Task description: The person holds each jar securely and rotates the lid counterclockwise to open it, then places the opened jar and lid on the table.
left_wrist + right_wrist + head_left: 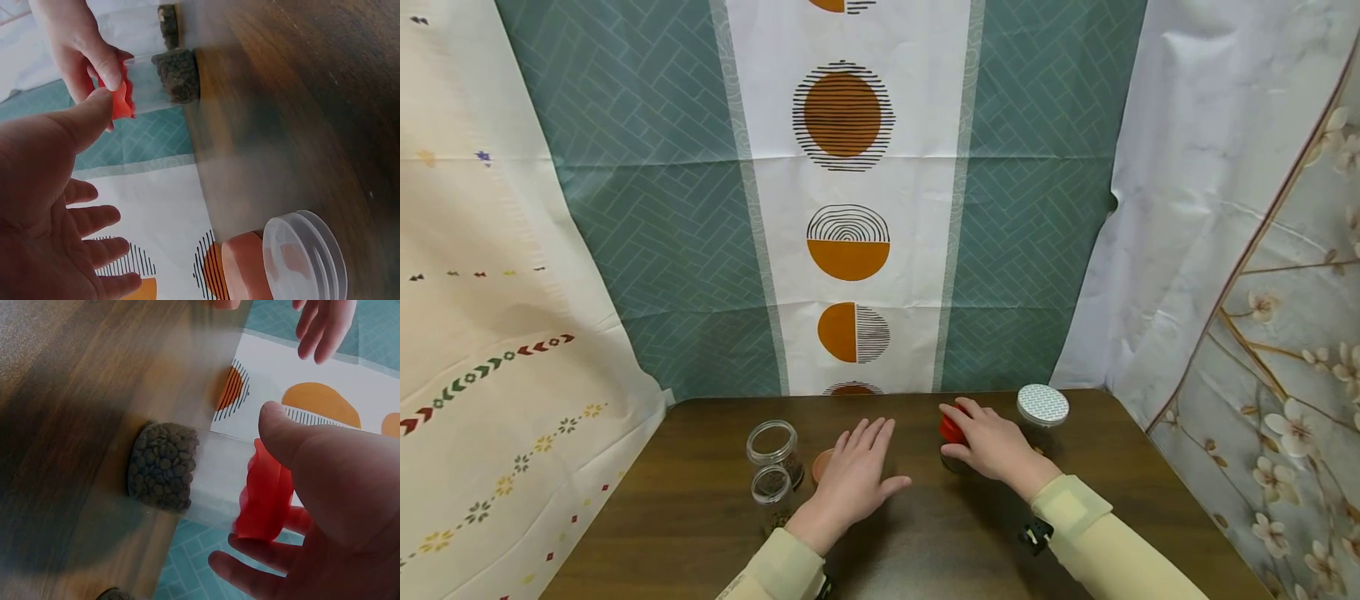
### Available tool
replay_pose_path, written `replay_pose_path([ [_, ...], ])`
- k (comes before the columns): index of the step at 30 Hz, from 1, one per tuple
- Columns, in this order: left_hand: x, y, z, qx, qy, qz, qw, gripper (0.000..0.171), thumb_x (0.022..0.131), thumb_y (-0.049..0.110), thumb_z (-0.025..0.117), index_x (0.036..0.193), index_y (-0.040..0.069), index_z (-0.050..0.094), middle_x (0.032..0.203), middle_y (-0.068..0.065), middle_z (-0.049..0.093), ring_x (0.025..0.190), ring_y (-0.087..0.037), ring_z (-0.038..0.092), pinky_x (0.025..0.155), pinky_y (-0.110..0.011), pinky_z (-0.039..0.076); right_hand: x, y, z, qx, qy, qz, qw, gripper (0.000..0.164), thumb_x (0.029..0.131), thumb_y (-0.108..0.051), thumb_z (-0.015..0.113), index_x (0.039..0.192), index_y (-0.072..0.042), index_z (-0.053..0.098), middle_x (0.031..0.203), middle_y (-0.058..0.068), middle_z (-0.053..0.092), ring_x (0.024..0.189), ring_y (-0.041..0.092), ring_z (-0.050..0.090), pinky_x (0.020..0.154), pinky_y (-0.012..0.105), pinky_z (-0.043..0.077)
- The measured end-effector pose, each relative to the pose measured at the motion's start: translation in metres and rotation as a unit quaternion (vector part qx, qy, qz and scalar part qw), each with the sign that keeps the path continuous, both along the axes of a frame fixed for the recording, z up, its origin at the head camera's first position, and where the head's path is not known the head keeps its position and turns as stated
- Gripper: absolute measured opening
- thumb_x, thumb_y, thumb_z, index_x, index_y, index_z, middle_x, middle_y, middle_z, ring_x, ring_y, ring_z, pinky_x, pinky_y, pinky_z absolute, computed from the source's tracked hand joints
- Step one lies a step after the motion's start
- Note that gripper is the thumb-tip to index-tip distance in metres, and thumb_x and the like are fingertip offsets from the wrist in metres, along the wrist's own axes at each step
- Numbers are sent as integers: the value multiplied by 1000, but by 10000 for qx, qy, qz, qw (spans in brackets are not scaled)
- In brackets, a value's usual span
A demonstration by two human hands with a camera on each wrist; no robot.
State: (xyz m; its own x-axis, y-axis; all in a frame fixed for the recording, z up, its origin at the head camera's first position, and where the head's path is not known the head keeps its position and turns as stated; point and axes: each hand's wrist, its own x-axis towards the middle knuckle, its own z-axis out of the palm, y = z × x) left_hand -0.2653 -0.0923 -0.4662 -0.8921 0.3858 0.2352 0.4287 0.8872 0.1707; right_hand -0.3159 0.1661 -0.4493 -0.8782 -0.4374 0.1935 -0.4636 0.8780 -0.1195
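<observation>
In the head view my right hand (992, 442) is over the red lid (952, 429) of a clear jar. Brown pellets (164, 465) fill the lower part of that jar, which stands upright on the table. Seen from the right wrist, the thumb and fingers are spread to either side of the wavy-edged red lid, fairly straight. My left hand (853, 479) hovers with its fingers extended and holds nothing. Partly hidden behind it is a round terracotta-coloured piece (822, 467); the left wrist view shows a clear, ridged round plastic piece (306, 256) beside it.
Two lidless clear jars, a wider one (772, 442) and a narrower one (771, 485), stand to the left with dark contents. A jar with a white patterned top (1042, 406) stands beyond my right hand. Patterned cloth (850, 208) hangs behind the brown table (700, 517).
</observation>
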Motion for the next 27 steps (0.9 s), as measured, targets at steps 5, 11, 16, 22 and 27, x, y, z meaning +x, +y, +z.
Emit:
replay_pose_path([
  [5, 1, -1, 0, -8, 8, 20, 10000, 95, 87, 69, 57, 158, 13, 30, 158, -9, 35, 146, -35, 28, 112, -58, 22, 0, 0, 1, -29, 8, -40, 10000, 69, 90, -50, 68, 149, -21, 50, 148, 12, 46, 120, 34, 55, 88, 52, 50],
  [11, 1, -3, -1, 114, -127, 24, 9999, 95, 87, 70, 56, 159, 14, 28, 157, -9, 36, 146, -35, 28, 112, -57, 23, 2, -2, -1, 56, 40, -103, 9999, 66, 90, -51, 66, 147, -23, 52, 138, 10, 52, 112, 29, 59, 87, 48, 52],
  [16, 1, -4, -1, 391, -407, -52, 9984, 96, 87, 68, 58, 159, 13, 28, 158, -10, 34, 146, -36, 27, 112, -57, 23, 6, -3, 0, -25, -65, -142, 9999, 65, 88, -52, 68, 144, -23, 55, 130, 8, 56, 104, 24, 60, 85, 44, 53],
  [22, 2, -5, -1, 657, -456, -246, 9965, 97, 86, 66, 61, 158, 11, 29, 157, -11, 36, 144, -37, 31, 110, -56, 29, 11, -4, 1, -141, -169, -79, 9997, 63, 87, -54, 69, 141, -24, 57, 124, 5, 56, 98, 21, 59, 83, 42, 53],
  [27, 3, -6, -3, 798, -596, -283, 9946, 101, 83, 72, 59, 159, 12, 29, 157, -9, 37, 144, -34, 32, 110, -54, 29, 18, -4, 1, -402, -247, 26, 9989, 61, 86, -50, 72, 139, -23, 58, 122, 4, 56, 96, 20, 59, 84, 41, 53],
])
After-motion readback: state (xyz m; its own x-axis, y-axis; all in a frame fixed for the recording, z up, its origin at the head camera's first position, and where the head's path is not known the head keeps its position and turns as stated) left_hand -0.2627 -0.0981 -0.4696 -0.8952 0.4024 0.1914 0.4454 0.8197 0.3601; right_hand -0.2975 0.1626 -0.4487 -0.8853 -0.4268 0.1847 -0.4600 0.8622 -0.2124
